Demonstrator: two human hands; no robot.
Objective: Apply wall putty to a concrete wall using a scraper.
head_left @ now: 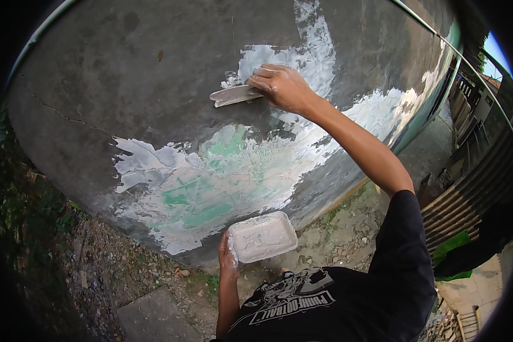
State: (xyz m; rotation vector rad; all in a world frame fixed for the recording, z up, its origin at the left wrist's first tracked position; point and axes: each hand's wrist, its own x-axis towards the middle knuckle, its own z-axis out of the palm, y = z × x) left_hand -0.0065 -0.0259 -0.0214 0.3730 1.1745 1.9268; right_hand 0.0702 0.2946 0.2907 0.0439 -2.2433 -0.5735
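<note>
Two hands are busy in the head view. The right hand [282, 86] is closed on a flat white-smeared putty scraper [233, 95], pressed against the grey rendered wall [125, 80] beside wet white filler patches [256, 154]. The left hand [228, 256] grips the edge of a shallow rectangular white tray [263, 236] (held low, near the gravel). Tilted, that tray could spill; uneven scraper pressure might leave ridges.

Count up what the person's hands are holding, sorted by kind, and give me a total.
Flat putty blades: 1, the putty blade in the right hand, against the grey wall.
Shallow white trays: 1, the white tray in the left hand.
Total: 2.
</note>
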